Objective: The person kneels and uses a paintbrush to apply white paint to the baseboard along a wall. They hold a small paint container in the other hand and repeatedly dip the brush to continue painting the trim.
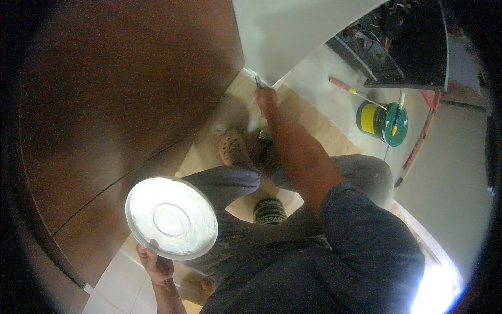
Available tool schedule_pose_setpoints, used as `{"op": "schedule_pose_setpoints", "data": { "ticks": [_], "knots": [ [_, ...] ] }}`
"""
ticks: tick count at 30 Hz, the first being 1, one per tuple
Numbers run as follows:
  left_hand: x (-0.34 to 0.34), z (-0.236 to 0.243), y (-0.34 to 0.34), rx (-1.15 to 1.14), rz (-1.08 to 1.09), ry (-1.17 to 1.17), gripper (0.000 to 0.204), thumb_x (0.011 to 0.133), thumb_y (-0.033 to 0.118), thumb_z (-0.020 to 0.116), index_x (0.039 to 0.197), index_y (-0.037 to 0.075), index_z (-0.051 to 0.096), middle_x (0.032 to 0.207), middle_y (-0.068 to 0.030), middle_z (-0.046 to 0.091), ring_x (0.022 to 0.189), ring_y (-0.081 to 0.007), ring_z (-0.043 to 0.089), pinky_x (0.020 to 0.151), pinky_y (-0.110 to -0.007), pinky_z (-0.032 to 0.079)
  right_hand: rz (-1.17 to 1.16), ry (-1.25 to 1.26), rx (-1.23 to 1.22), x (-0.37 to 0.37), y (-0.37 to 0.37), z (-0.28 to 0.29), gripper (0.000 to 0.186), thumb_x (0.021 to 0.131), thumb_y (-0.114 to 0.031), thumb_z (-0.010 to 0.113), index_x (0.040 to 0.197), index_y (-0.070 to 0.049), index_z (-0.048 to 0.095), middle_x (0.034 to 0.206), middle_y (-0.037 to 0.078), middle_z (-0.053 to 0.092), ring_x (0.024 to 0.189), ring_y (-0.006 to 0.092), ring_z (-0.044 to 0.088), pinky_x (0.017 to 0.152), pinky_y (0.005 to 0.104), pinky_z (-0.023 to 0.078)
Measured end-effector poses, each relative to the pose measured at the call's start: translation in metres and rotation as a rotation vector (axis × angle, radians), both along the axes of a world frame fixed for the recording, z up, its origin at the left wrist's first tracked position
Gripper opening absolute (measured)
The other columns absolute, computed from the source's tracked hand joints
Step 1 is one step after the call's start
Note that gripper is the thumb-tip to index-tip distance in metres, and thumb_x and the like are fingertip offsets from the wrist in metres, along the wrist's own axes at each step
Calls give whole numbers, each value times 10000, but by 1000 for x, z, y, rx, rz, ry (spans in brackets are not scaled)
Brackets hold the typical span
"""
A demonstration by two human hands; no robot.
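My left hand [156,266] grips the rim of a round white lid [191,212], held tilted with its inner face up. White paint or paste is smeared over that face. My right arm reaches far forward, and my right hand [266,99] is closed round a slim greyish tool [258,81]. The tool's tip is at the foot of the white wall [277,36], close to the brown wood panel [130,94]. Whether it is a brush or a blade is too small to tell. A white strip runs along the wall's foot there.
A green tub [371,118] with a yellow label stands at the right; a red-handled tool [342,85] lies across it. Beyond are a long red bar [418,141] and a dark open container [413,47]. A dark can [269,211] is between my legs, near my perforated shoe [232,147].
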State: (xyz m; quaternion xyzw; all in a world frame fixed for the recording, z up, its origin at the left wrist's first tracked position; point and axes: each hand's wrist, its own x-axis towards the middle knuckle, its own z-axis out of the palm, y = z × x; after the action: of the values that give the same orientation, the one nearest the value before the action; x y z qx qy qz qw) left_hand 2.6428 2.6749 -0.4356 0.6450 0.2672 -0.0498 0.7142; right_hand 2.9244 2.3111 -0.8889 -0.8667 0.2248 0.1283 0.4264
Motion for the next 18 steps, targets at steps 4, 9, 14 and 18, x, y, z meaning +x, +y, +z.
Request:
{"op": "schedule_pose_setpoints", "data": {
  "ticks": [4,9,14,18],
  "knots": [
    [11,7,-3,-36,-61,0,556,915,405,701,1304,43,536,1271,-111,619,1150,-269,614,967,-447,520,-342,30,277,-29,-23,-1,227,872,-233,604,898,-21,683,818,168,680,733,295,642,668,460,489],
    [22,10,-7,-51,-94,35,558,911,400,710,1306,45,539,1265,-97,622,1131,-257,619,967,-433,514,14,137,67,-69,-37,-10,263,900,-276,579,955,-42,686,919,158,699,844,326,659,743,496,491],
    [15,9,-17,-21,29,-44,427,922,307,704,1259,86,562,1194,-83,618,1077,-242,605,929,-410,499,264,205,-173,-108,-49,21,313,914,-326,577,1007,-49,690,939,131,706,851,314,660,765,489,497],
    [34,5,-28,-101,-72,-94,411,928,293,700,1234,43,590,1055,-45,664,967,-173,629,861,-334,499,-11,360,313,-94,-78,27,319,899,-342,606,966,-44,697,818,109,701,708,286,650,664,463,507]
  ]
}}
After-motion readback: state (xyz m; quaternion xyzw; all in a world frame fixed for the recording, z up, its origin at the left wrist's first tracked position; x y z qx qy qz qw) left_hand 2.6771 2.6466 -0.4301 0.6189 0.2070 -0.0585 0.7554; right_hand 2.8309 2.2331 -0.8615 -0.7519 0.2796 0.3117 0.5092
